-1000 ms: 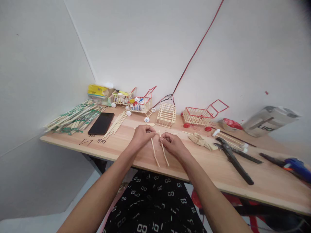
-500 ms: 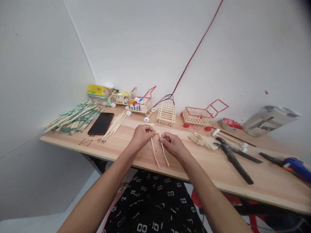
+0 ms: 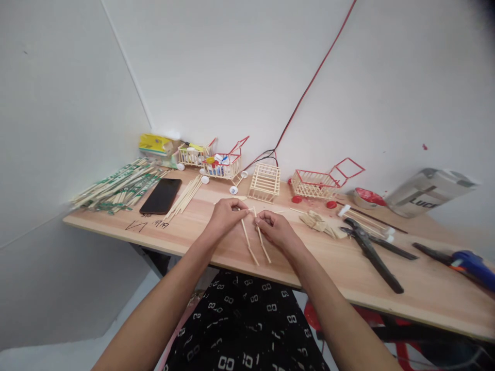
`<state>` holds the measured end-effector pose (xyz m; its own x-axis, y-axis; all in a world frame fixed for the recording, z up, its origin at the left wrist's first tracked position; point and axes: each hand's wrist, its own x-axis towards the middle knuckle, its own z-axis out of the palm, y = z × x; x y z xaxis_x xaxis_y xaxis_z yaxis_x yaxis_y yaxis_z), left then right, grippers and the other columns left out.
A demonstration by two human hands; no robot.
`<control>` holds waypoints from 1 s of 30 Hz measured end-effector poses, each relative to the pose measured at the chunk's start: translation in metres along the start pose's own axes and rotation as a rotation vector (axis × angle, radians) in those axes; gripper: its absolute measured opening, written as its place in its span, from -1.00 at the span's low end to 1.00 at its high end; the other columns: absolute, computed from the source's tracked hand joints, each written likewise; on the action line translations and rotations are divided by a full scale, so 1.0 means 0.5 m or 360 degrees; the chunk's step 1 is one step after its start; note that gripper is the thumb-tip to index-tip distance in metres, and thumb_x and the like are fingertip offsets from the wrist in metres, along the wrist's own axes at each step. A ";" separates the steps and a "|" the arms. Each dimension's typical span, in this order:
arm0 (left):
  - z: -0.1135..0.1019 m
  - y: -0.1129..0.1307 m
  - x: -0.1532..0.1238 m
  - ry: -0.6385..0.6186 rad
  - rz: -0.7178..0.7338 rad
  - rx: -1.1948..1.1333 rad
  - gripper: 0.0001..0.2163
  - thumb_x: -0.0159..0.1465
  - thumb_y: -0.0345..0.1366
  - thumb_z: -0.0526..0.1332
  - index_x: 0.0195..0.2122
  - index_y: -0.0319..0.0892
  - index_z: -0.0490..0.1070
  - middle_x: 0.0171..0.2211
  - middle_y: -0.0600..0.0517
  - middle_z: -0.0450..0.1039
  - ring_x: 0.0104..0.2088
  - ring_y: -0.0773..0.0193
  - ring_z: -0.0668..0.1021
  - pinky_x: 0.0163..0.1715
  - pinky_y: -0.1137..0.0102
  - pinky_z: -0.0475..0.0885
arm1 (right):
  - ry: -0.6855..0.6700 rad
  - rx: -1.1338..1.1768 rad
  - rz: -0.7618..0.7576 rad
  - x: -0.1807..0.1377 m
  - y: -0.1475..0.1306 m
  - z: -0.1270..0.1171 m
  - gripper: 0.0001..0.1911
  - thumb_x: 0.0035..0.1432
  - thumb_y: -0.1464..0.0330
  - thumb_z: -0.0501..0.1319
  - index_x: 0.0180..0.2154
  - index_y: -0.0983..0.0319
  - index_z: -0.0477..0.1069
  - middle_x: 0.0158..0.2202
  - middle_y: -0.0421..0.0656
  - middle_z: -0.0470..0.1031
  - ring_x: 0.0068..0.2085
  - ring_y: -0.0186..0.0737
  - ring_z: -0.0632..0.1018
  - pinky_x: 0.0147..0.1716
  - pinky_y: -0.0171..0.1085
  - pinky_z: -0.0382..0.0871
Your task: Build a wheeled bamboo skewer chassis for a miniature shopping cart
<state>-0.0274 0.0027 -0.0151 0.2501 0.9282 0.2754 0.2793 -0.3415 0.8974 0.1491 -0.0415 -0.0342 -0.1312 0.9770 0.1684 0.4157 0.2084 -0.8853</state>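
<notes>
Between my hands is a thin wooden stick frame [image 3: 246,235], with two long legs slanting down toward the table's front edge. Each leg bends near its lower end, and a short crosspiece seems to link them at the top. My left hand [image 3: 225,216] is closed, pinching the top of the left leg. The thumb and fingers of my right hand [image 3: 275,228] grip the right leg a little below its top. My fingers partly hide the upper joints. Behind my hands stands a bare stick basket [image 3: 264,183].
Loose sticks [image 3: 183,198], a phone [image 3: 161,196] and wrapped chopsticks [image 3: 119,188] lie left. Small stick carts [image 3: 223,167] and a red-rimmed cart [image 3: 315,184] stand along the wall. To the right are pliers [image 3: 371,255], a red-stained bowl [image 3: 368,198] and a blue-handled tool [image 3: 472,265].
The lower ends of the stick frame have swung slightly right, the left leg more than the right. Both hands keep their grip in nearly the same place.
</notes>
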 end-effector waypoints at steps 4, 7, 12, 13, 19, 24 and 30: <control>-0.001 0.001 -0.001 -0.0011 -0.0008 -0.0027 -0.89 0.03 -0.32 0.27 -0.45 -0.24 0.54 -0.47 0.01 0.54 -0.40 0.25 0.52 -0.36 0.43 0.35 | -0.0007 0.0010 0.0005 -0.001 -0.005 -0.002 -0.76 0.11 0.19 0.15 -0.44 0.23 0.32 -0.64 -0.33 0.18 -0.60 -0.41 0.16 -0.60 -0.37 -0.02; 0.000 0.001 -0.001 -0.0012 -0.0009 -0.0050 -0.89 0.02 -0.33 0.27 -0.44 -0.23 0.54 -0.45 0.01 0.55 -0.39 0.24 0.53 -0.34 0.42 0.36 | -0.0016 0.0032 0.0002 -0.003 -0.008 -0.003 -0.75 0.11 0.18 0.15 -0.44 0.23 0.31 -0.64 -0.33 0.17 -0.59 -0.41 0.15 -0.60 -0.37 -0.03; -0.001 0.003 -0.001 -0.0006 -0.0011 -0.0069 -0.90 0.01 -0.34 0.27 -0.46 -0.23 0.54 -0.45 0.00 0.56 -0.38 0.24 0.54 -0.30 0.40 0.38 | -0.0015 0.0041 -0.0001 -0.004 -0.010 -0.002 -0.75 0.11 0.18 0.15 -0.43 0.23 0.31 -0.65 -0.34 0.16 -0.60 -0.41 0.14 -0.60 -0.37 -0.04; -0.001 0.004 0.000 -0.0004 -0.0011 -0.0068 -0.91 0.01 -0.34 0.27 -0.47 -0.23 0.54 -0.45 0.00 0.56 -0.38 0.24 0.54 -0.30 0.40 0.38 | -0.0018 0.0047 0.0002 -0.004 -0.010 -0.002 -0.76 0.11 0.19 0.15 -0.43 0.23 0.31 -0.65 -0.34 0.16 -0.60 -0.41 0.15 -0.60 -0.37 -0.04; -0.001 0.003 0.001 0.0010 -0.0019 -0.0041 -0.91 0.01 -0.35 0.26 -0.48 -0.23 0.54 -0.46 0.00 0.56 -0.38 0.23 0.55 -0.30 0.40 0.39 | -0.0031 0.0065 -0.0001 -0.003 -0.007 -0.002 -0.76 0.12 0.19 0.16 -0.43 0.22 0.31 -0.65 -0.34 0.16 -0.60 -0.41 0.15 -0.60 -0.37 -0.03; -0.001 0.006 -0.001 0.0014 -0.0018 -0.0026 -0.92 0.01 -0.35 0.27 -0.49 -0.22 0.54 -0.48 0.01 0.56 -0.38 0.22 0.55 -0.30 0.39 0.40 | -0.0023 0.0041 -0.0030 -0.002 -0.004 -0.002 -0.75 0.11 0.18 0.15 -0.44 0.23 0.32 -0.62 -0.31 0.20 -0.58 -0.40 0.17 -0.59 -0.37 -0.01; -0.001 0.010 -0.002 0.0020 -0.0023 -0.0031 -0.91 0.01 -0.35 0.26 -0.49 -0.23 0.54 -0.48 0.01 0.56 -0.39 0.23 0.55 -0.31 0.41 0.39 | -0.0026 0.0041 -0.0023 -0.004 -0.008 -0.003 -0.76 0.11 0.18 0.15 -0.43 0.23 0.32 -0.62 -0.31 0.20 -0.57 -0.39 0.18 -0.58 -0.37 0.00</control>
<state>-0.0268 -0.0001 -0.0105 0.2345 0.9348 0.2667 0.2649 -0.3254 0.9077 0.1489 -0.0439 -0.0306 -0.1518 0.9729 0.1744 0.3904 0.2211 -0.8937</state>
